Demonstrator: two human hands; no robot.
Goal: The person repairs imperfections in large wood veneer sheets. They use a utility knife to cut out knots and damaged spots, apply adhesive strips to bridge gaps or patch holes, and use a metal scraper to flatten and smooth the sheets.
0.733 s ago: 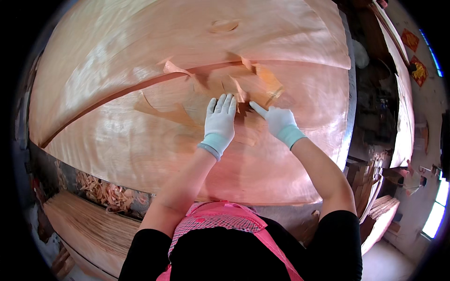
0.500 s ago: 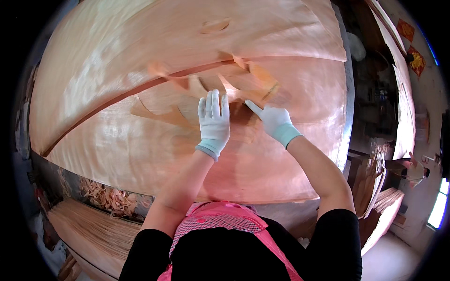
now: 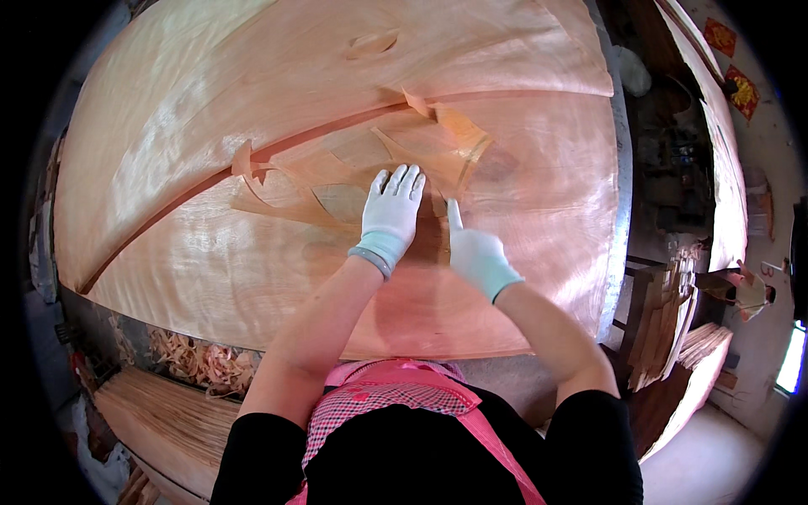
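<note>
A wide sheet of thin pale wood veneer (image 3: 539, 244) spreads out under both hands. My left hand (image 3: 394, 206), in a white glove with a mint cuff, lies flat on it, fingers stretched forward over a torn, loose piece of veneer (image 3: 337, 172). Close by on the right, my right hand (image 3: 478, 252), gloved alike, presses its extended index finger to the sheet; its other fingers are curled under, and whatever they hold is hidden. An orange-brown curled strip (image 3: 459, 128) sticks up beyond the hands. Another curled end (image 3: 244, 160) rises at the left.
Farther off, an upper veneer layer (image 3: 320, 67) ends in a curved dark edge and has a small oval slit. Shavings (image 3: 202, 362) lie at the near left, above a stack of veneer sheets (image 3: 168, 412). More sheets (image 3: 665, 328) stand at the right. A person (image 3: 745, 290) is at far right.
My right hand has drawn nearer to me and a little left, toward my left hand. My left hand has shifted slightly right. The loose curled veneer end at the left has moved farther left.
</note>
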